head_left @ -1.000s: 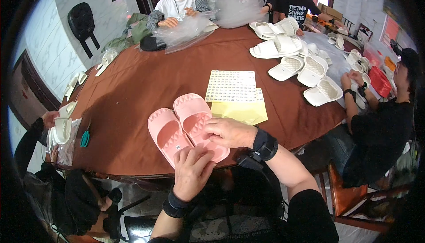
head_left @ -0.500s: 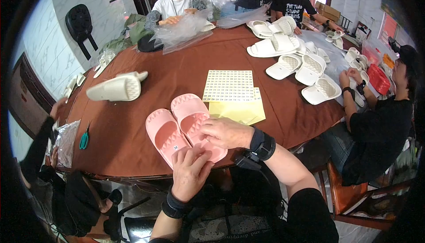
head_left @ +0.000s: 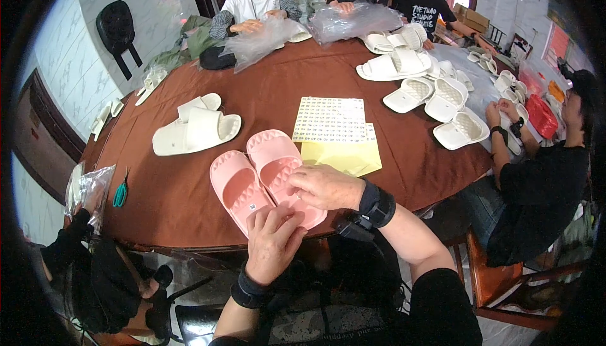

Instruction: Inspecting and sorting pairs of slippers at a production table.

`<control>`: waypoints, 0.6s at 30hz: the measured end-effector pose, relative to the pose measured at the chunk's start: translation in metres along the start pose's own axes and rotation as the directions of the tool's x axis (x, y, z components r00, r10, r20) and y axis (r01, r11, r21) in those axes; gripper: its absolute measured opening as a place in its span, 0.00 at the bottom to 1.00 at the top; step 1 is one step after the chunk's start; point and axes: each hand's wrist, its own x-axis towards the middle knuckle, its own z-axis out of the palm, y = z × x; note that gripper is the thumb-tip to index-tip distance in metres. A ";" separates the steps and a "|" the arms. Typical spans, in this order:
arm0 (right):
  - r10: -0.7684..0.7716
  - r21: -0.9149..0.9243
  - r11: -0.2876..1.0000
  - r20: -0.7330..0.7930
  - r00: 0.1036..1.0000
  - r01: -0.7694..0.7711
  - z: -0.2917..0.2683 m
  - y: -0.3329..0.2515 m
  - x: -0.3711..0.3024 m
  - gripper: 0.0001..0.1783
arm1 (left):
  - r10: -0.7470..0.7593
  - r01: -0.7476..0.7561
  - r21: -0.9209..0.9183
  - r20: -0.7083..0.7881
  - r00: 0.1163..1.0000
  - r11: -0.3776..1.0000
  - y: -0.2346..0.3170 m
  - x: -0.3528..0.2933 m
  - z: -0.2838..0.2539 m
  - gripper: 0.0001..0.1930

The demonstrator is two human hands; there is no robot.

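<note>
A pair of pink slippers [head_left: 231,177] lies side by side in front of me, heels toward me, with a small white sticker on the left one's insole. My left hand [head_left: 271,245] rests over the heel of the left slipper, fingers a little bent and apart, nothing visible in them. Over the insole of the right slipper, my right hand [head_left: 328,188] has its thumb and fingertips pinched together; whatever they hold is too small to make out. Just beyond the slippers lies a white sheet of printed stickers [head_left: 330,119], partly over a yellow sheet [head_left: 347,158].
A white slipper pair [head_left: 196,133] lies left of the sticker sheet. White slippers [head_left: 404,65] are piled at the back right. Teal-handled scissors [head_left: 120,193] and a clear bag [head_left: 95,188] lie at the left edge. Several people work around the brown-covered table [head_left: 252,97].
The white slipper pair, blurred before, now lies farther right with its straps up. Across the table, a raised clear bag has come down. My hands have hardly moved.
</note>
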 end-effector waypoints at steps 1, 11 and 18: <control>-0.001 0.002 1.000 -0.001 1.000 0.001 0.000 0.000 0.000 0.08 | 0.000 0.000 -0.001 -0.002 1.000 1.000 0.000 0.000 0.000 0.15; -0.044 0.044 0.998 -0.064 0.997 0.047 0.002 0.001 -0.001 0.06 | 0.031 -0.031 0.013 -0.015 0.999 0.999 -0.002 -0.001 0.000 0.17; -0.067 -0.010 0.998 -0.029 0.997 0.067 0.003 0.001 0.001 0.06 | 0.017 -0.017 0.018 -0.005 1.000 1.000 -0.001 -0.001 -0.001 0.16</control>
